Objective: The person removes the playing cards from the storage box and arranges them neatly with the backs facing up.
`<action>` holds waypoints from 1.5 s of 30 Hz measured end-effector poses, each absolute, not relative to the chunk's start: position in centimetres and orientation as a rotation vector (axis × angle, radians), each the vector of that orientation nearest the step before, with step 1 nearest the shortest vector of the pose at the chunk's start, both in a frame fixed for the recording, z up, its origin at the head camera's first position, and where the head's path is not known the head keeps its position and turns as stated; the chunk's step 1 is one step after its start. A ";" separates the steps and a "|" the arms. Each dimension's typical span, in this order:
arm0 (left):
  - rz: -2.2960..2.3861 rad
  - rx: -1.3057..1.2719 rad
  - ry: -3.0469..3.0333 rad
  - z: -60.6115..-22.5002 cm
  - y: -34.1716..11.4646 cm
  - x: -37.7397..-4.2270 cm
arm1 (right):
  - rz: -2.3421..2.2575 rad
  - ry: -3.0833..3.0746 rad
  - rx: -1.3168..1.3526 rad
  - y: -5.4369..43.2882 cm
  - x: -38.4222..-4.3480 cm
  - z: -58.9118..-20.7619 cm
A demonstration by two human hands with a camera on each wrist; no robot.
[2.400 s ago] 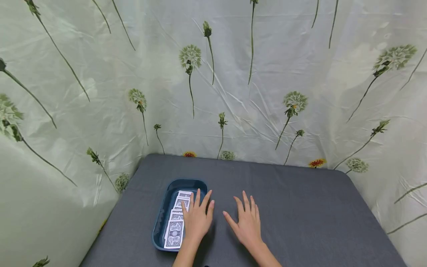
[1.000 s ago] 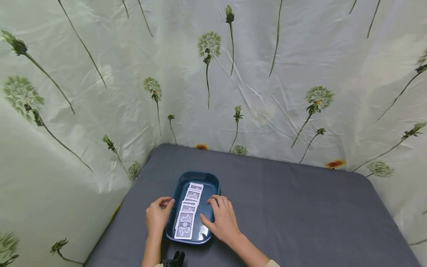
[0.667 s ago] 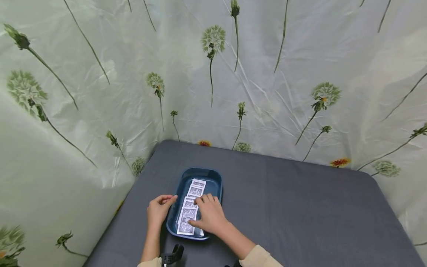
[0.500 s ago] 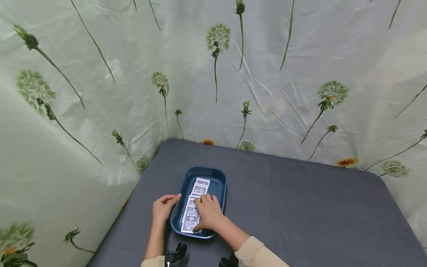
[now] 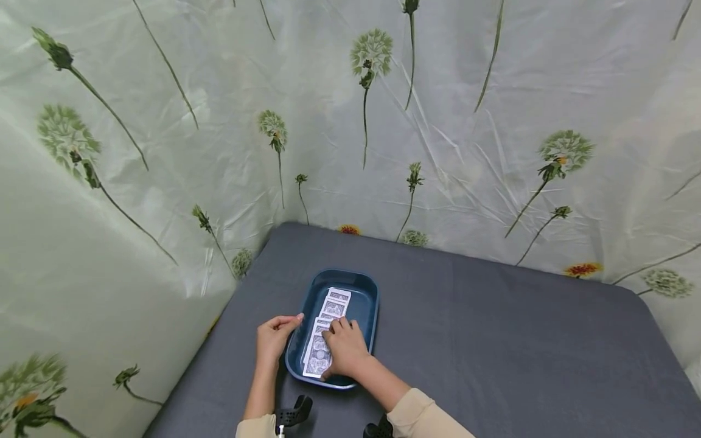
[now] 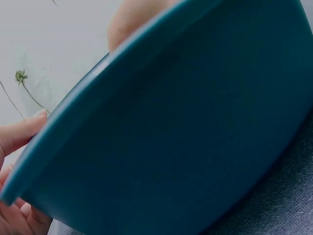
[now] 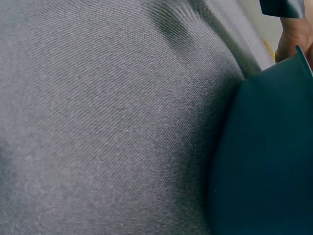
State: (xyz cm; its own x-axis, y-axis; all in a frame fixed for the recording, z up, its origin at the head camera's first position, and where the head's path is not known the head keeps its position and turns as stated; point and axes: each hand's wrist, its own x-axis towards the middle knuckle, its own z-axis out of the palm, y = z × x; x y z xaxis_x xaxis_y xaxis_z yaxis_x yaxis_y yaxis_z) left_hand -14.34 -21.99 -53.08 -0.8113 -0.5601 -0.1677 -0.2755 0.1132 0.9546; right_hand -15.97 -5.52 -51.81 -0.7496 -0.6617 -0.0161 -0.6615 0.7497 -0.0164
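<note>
A dark blue tray [image 5: 358, 301] lies on the grey cloth in the head view, with several patterned-back playing cards [image 5: 333, 308] overlapping lengthwise along its left side. My left hand [image 5: 271, 342] pinches the tray's left rim; in the left wrist view its thumb [image 6: 24, 133] is over the rim and its fingers are below. Inside the tray, my right hand [image 5: 347, 351] bends over the nearest cards, thumb at their near edge and fingertips farther up. It covers part of them. The right wrist view shows only the tray's outer wall [image 7: 264, 161], without the right fingers.
The grey cloth-covered table [image 5: 493, 347] extends to the right of the tray. Behind it and to the left hangs a pale sheet [image 5: 230, 73] printed with dandelions. Black wrist devices [image 5: 294, 412] sit at both cuffs.
Both hands came from mid-table to the tray: the left took its rim, the right reached in over the cards. Lately the right thumb has settled at the near card's edge. The view shifted.
</note>
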 end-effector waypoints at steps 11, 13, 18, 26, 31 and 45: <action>-1.802 0.840 -2.155 -53.1 -22.1 -14.5 | -0.215 2.896 -1.127 -5.6 -16.1 -52.3; -1.814 0.848 -2.144 -53.2 -22.1 -14.6 | -0.246 2.896 -1.158 -5.6 -16.1 -52.5; -1.812 0.871 -2.146 -53.3 -22.0 -14.6 | -0.317 2.901 -1.242 -5.4 -16.1 -52.4; -1.814 0.875 -2.139 -53.2 -21.8 -14.8 | -0.289 2.912 -1.281 -5.1 -16.1 -52.1; -1.836 0.878 -2.108 -53.4 -22.0 -14.4 | -0.324 2.972 -1.282 -5.0 -16.3 -50.9; -1.792 0.894 -2.181 -53.0 -21.8 -13.9 | -0.751 3.182 -1.023 4.1 -18.7 -45.0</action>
State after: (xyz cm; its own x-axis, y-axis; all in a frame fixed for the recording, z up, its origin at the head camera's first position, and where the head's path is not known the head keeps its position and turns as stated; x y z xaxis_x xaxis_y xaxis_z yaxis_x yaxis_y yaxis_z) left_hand -13.95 -21.78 -53.01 -0.8028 -0.5500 -0.2300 -0.3323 0.0926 0.9386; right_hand -18.72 4.05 -45.01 -0.7850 -0.4823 0.3888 -0.6053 0.7310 -0.3152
